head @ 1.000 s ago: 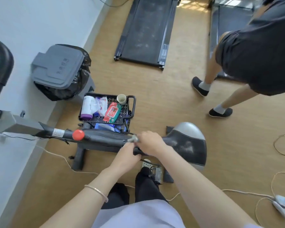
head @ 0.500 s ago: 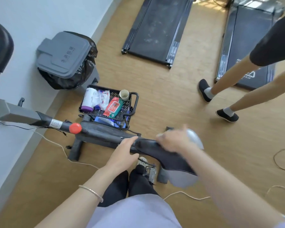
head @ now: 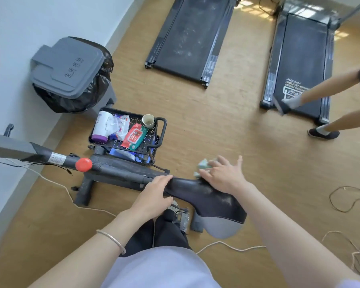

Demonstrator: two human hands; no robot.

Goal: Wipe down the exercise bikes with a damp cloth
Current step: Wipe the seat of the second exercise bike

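The right hand [head: 222, 175] lies flat with its fingers spread and mostly straight, pressing a pale green and white cloth [head: 203, 164] against the far edge of the saddle [head: 214, 201]. The cloth bunches out from under the fingertips, partly blurred. Just to the left of that hand, the left hand [head: 154, 195] grips the narrow nose of the same saddle, fingers curled over the top and thumb wrapped on the near side. A thin silver bracelet [head: 112, 240] circles its wrist.

The saddle is black on top with a grey rear. It widens toward the person, below the right hand. From the left hand, the bike's black frame beam [head: 121, 169] runs off to the left and carries a red knob [head: 83, 164].

Beyond the left hand, on the far side of the beam, stands a black wire cart [head: 163, 129]. It holds a red pack of wipes [head: 134, 136], a paper cup [head: 148, 120] and a white bottle with a purple cap [head: 101, 126]. Further left, against the wall, is a grey-lidded bin [head: 67, 67] lined with a black bag.

Well ahead of both hands, 2 treadmills [head: 187, 36] [head: 301, 59] lie flat on the wood floor. To the far right of the right hand are another person's legs [head: 341, 119], and loose cords [head: 341, 199] trail on the floor.
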